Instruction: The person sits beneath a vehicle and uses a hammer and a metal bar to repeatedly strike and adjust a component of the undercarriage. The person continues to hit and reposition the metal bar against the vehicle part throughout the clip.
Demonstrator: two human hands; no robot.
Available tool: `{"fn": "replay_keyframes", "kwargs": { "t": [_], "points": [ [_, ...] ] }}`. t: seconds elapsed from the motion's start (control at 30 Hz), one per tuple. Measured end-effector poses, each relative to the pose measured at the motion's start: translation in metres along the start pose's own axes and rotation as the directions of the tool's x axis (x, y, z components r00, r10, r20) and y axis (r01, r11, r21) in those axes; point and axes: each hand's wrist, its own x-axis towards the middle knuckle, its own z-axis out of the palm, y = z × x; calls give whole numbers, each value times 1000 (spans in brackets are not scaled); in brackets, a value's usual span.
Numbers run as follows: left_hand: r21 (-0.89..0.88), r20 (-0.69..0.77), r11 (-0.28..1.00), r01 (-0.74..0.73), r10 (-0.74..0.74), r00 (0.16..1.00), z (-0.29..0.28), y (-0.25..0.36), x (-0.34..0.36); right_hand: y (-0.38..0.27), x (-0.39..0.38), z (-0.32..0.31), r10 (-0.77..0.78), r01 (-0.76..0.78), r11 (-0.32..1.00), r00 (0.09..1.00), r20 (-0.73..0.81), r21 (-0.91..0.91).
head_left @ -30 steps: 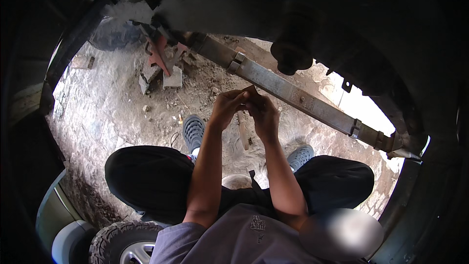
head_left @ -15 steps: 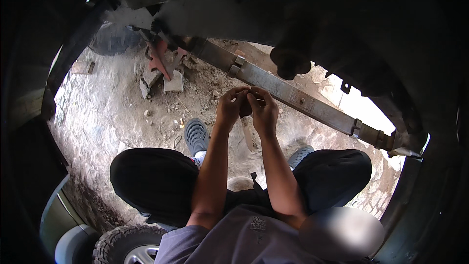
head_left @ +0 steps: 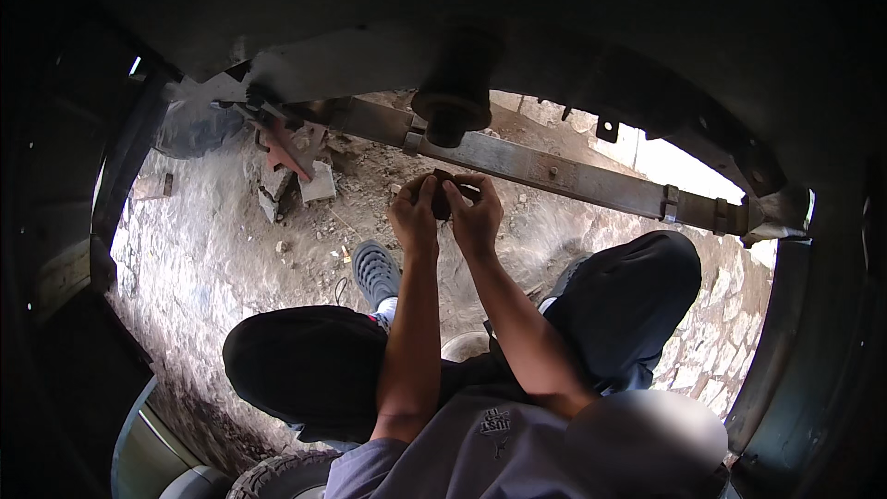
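Grip: left hand (head_left: 413, 217) and right hand (head_left: 477, 219), thumbs and fingers closely pinched on one piece.
Dark piece (head_left: 442, 205): between the thumbs, mid-frame.
Steel bar (head_left: 601, 182): slanting from upper left to right, above the hands.
Dark cylinder (head_left: 451, 109): upper middle, covering part of the bar.
Upper left: red metal part (head_left: 283, 151) beside broken blocks (head_left: 319, 183).
Ground (head_left: 212, 249): rough, dusty, stony.
Lower left: tyre (head_left: 277, 478).
Surround: dark bodywork (head_left: 305, 0).

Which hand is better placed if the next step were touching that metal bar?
Probably the right hand: in this view its fingers appear closer to the bar than those of the left hand. Both hands hold a dark piece, though; depth is uncertain.
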Motion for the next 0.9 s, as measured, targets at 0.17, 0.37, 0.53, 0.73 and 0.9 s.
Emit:
{"fn": "replay_keyframes", "kwargs": {
  "t": [0.17,0.37,0.53,0.73,0.9],
  "points": [
    [-330,167,938,103,-50,985,3,-13,-10,11,-5,1,16,4,981,995,-97,196],
    [-161,269,979,123,-76,960,1,-14,-25,21,-9,-13,252,-302,858,952,172,415],
    [-235,182,970,53,-10,983,0,-12,-28,15,-11,-12,313,-515,585,856,411,626],
    [346,204,894,-286,226,953,13,55,11,-16,30,1,258,-324,823,945,200,466],
    [596,334,635,-491,360,871,14,120,72,-30,83,14,1,79,933,975,223,-352]
  ]
}}
